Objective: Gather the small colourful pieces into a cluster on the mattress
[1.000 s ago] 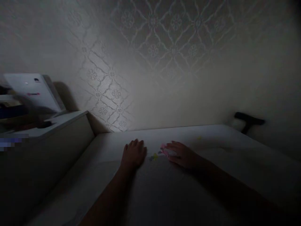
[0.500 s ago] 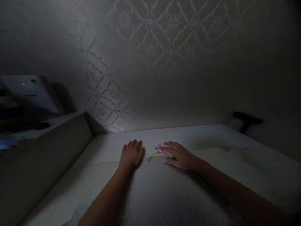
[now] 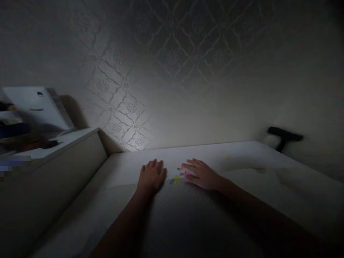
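Note:
My left hand [image 3: 152, 174] rests palm down on the pale surface, fingers a little bent and apart, with nothing visible in it. My right hand [image 3: 203, 174] lies with fingers stretched over a small shiny pink thing [image 3: 186, 174]; the fingers hide much of it, and its kind is unclear. Between the hands, nearer the right one, sits a small yellow-green piece [image 3: 176, 178] with a greyish part [image 3: 171, 181] beside it. A tiny dark-and-pale bit [image 3: 179, 168] shows just left of my right fingertips.
A patterned wall [image 3: 188, 107] rises behind the white surface [image 3: 129, 159]. At left, a raised ledge [image 3: 77, 138] carries a white box [image 3: 34, 107] and dark clutter. A black T-shaped object [image 3: 285, 135] stands at right. One yellow speck [image 3: 227, 157] lies farther back. Light is dim.
My right hand has shifted slightly left and away from me, covering more of the pink thing. My left hand stays nearly in place. Light on the scene has changed.

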`<state>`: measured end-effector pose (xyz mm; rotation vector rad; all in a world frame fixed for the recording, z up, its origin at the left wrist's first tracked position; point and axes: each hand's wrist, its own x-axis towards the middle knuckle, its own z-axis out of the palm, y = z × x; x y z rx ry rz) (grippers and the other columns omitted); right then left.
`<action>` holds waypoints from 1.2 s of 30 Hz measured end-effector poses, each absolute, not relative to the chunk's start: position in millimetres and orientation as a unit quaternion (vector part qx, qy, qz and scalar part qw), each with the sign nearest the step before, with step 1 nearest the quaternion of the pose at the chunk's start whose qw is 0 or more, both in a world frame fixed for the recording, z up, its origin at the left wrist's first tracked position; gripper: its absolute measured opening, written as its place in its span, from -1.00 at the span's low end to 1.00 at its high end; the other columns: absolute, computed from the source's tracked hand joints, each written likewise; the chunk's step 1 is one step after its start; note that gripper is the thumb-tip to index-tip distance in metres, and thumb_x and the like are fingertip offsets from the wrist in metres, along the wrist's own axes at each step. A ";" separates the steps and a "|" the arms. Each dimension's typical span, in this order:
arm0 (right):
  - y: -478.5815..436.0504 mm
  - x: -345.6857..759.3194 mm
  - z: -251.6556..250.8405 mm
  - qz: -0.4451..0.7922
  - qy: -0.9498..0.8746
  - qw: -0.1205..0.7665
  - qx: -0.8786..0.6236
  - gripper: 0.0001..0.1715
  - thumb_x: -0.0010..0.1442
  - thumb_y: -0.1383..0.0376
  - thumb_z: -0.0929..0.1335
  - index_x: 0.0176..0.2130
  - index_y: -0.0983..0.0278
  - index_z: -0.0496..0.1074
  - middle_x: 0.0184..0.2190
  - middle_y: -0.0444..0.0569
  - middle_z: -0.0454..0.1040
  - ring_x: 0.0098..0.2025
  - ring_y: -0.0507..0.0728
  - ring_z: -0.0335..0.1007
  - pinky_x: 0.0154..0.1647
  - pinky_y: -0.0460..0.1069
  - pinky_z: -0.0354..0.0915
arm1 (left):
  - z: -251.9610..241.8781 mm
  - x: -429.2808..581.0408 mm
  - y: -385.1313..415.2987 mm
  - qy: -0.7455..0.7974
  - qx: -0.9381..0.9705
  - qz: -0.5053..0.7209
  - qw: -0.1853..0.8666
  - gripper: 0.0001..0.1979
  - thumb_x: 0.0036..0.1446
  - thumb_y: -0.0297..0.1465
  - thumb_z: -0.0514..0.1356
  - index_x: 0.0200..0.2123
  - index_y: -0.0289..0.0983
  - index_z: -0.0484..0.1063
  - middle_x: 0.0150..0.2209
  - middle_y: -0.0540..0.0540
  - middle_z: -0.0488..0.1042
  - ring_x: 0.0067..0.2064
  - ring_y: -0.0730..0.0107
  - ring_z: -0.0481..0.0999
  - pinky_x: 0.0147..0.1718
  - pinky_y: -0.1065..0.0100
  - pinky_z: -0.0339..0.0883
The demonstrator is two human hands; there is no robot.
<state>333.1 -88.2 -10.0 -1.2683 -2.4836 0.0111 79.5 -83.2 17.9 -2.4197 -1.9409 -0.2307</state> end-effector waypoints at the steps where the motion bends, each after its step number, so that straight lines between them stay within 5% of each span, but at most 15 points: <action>1: -86.7 333.6 -11.0 0.001 -0.874 0.181 -0.451 -0.41 0.40 -0.03 0.21 0.27 0.16 0.35 0.26 0.08 0.37 0.35 0.28 0.15 0.35 0.25 0.07 | 18.1 79.6 -83.4 -0.626 -0.777 -0.073 0.014 -0.49 0.39 -0.18 -0.12 0.30 -0.21 0.24 0.36 -0.27 0.22 0.37 0.04 0.19 0.28 -0.04 0.07; 14: -86.4 339.1 -2.1 0.012 -0.852 0.187 -0.489 -0.34 0.35 -0.06 0.27 0.24 0.28 0.35 0.24 0.19 0.37 0.28 0.30 0.24 0.29 0.20 0.16 | 19.4 80.9 -84.1 -0.630 -0.774 -0.064 0.015 -0.49 0.40 -0.18 -0.13 0.31 -0.20 0.23 0.36 -0.25 0.22 0.37 0.06 0.18 0.29 -0.03 0.06; 22: -86.8 340.1 -8.5 -0.013 -0.858 0.155 -0.489 -0.39 0.38 -0.09 0.21 0.25 0.11 0.39 0.29 0.06 0.34 0.35 0.34 0.14 0.33 0.29 0.08 | 21.5 81.7 -85.2 -0.627 -0.776 -0.059 0.018 -0.50 0.40 -0.19 -0.13 0.29 -0.21 0.25 0.36 -0.26 0.22 0.37 0.06 0.19 0.28 -0.03 0.09; 36: -82.7 342.8 -10.0 0.000 -0.857 0.180 -0.483 -0.29 0.36 -0.06 0.24 0.32 0.27 0.28 0.34 0.15 0.25 0.35 0.31 0.16 0.35 0.23 0.10 | 20.5 80.7 -84.8 -0.632 -0.773 -0.056 0.010 -0.48 0.40 -0.17 -0.15 0.32 -0.21 0.21 0.38 -0.24 0.19 0.38 0.06 0.16 0.30 -0.02 0.05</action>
